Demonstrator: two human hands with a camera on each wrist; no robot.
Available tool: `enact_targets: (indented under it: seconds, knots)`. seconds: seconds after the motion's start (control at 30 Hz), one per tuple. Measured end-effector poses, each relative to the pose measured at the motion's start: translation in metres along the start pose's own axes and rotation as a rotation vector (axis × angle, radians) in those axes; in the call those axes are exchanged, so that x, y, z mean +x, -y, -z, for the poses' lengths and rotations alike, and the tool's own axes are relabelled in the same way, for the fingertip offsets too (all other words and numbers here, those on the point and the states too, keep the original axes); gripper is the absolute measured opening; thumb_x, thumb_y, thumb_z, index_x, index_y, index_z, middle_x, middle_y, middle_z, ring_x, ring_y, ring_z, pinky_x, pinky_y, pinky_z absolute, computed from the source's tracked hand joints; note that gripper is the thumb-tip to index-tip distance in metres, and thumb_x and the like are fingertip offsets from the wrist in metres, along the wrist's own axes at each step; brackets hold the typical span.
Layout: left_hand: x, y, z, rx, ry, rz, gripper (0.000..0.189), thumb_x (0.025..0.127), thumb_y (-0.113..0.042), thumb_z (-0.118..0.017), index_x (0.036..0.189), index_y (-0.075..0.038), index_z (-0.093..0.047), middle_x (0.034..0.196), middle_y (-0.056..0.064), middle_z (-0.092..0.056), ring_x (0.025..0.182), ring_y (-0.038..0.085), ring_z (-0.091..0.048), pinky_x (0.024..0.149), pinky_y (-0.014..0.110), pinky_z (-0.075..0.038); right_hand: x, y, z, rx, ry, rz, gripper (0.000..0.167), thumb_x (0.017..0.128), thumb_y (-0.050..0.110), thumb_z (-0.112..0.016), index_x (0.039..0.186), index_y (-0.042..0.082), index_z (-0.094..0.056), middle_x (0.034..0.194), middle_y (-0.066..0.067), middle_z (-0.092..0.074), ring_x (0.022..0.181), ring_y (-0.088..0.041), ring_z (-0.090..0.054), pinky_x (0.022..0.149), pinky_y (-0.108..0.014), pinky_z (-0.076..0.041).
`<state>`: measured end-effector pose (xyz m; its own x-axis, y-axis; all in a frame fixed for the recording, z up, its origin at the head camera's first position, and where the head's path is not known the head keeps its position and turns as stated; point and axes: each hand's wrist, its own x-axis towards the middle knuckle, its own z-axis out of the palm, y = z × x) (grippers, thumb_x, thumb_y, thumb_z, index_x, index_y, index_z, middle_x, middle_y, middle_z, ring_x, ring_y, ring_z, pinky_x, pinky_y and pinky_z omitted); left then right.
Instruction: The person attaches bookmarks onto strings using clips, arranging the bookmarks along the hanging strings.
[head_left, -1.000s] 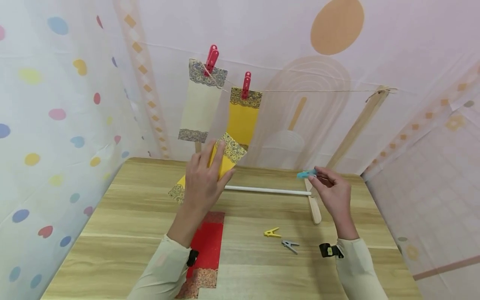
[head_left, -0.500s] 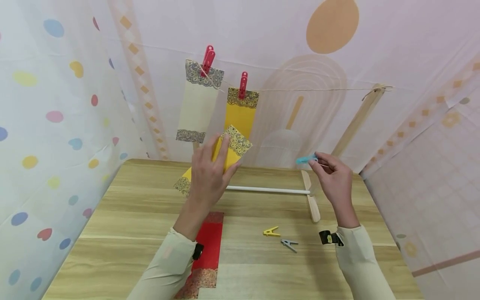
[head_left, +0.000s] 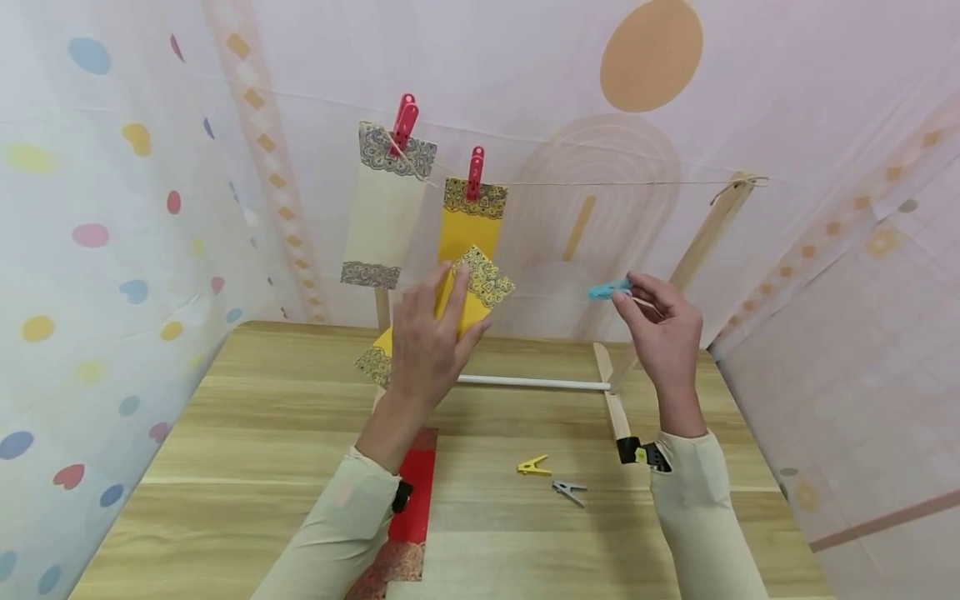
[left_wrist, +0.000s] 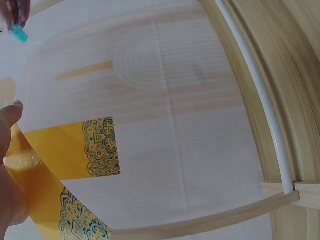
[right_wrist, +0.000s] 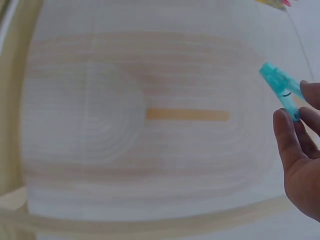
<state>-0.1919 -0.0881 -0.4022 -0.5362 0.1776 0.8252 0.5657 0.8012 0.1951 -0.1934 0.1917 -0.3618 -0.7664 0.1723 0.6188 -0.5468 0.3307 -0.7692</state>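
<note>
My left hand (head_left: pixel 431 333) holds a yellow paper strip (head_left: pixel 474 312) with patterned ends, tilted, its lower end sticking out past the palm. My right hand (head_left: pixel 663 333) pinches a light blue clothespin (head_left: pixel 609 289) between thumb and fingers; the right wrist view shows the clothespin (right_wrist: pixel 280 87) from close by. Behind the left hand, another yellow strip (head_left: pixel 471 233) hangs from the string (head_left: pixel 600 182) under a red clothespin (head_left: pixel 476 173). To its left a cream strip (head_left: pixel 386 208) hangs under a second red clothespin (head_left: pixel 403 125).
A red strip (head_left: pixel 414 492) lies on the wooden table (head_left: pixel 225 467), partly behind the left forearm. A yellow clothespin (head_left: pixel 533 466) and a grey clothespin (head_left: pixel 569 490) lie nearby. The string runs to a wooden post (head_left: pixel 708 233); a white rod (head_left: pixel 532 382) crosses low between the stand's feet.
My right hand has risen toward the string with the light blue clothespin. The left hand has shifted slightly up and right with the yellow strip. The view has drifted a little to the right.
</note>
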Motion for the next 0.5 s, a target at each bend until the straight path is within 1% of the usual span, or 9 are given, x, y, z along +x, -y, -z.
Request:
enact_targets:
  seconds: [0.1, 0.27, 0.4, 0.5]
  knots:
    - [0.003, -0.001, -0.002, -0.003, -0.004, -0.001, 0.067, 0.092, -0.032, -0.075, 0.146, 0.000, -0.051, 0.142, 0.024, -0.049, 0.108, 0.039, -0.051, 0.084, 0.050, -0.045, 0.009, 0.008, -0.004, 0.018, -0.019, 0.023, 0.027, 0.088, -0.007, -0.074, 0.113, -0.013, -0.070, 0.107, -0.025, -0.070, 0.093, -0.004, -0.069, 0.083, -0.020, -0.055]
    - [0.008, -0.005, -0.009, -0.010, -0.002, -0.009, 0.068, 0.093, -0.032, -0.075, 0.148, 0.000, -0.049, 0.144, 0.023, -0.047, 0.111, 0.038, -0.051, 0.087, 0.050, -0.044, 0.020, 0.022, -0.005, 0.011, -0.043, 0.046, 0.027, 0.085, -0.010, -0.075, 0.112, -0.011, -0.072, 0.106, -0.022, -0.070, 0.094, -0.007, -0.070, 0.083, -0.021, -0.055]
    - [0.014, -0.006, -0.010, 0.013, -0.029, -0.003, 0.069, 0.094, -0.035, -0.074, 0.148, 0.000, -0.050, 0.144, 0.023, -0.048, 0.108, 0.037, -0.051, 0.084, 0.047, -0.044, 0.029, 0.031, -0.009, 0.005, -0.029, 0.061, 0.028, 0.083, -0.010, -0.077, 0.111, -0.010, -0.073, 0.108, -0.022, -0.071, 0.092, -0.006, -0.070, 0.083, -0.021, -0.055]
    - [0.022, -0.004, -0.009, 0.026, -0.043, -0.003, 0.069, 0.094, -0.036, -0.073, 0.148, -0.001, -0.049, 0.145, 0.022, -0.049, 0.108, 0.036, -0.051, 0.084, 0.047, -0.043, 0.038, 0.038, -0.014, 0.013, -0.028, 0.084, 0.027, 0.082, -0.010, -0.078, 0.109, -0.010, -0.074, 0.106, -0.022, -0.072, 0.088, -0.006, -0.070, 0.081, -0.021, -0.055]
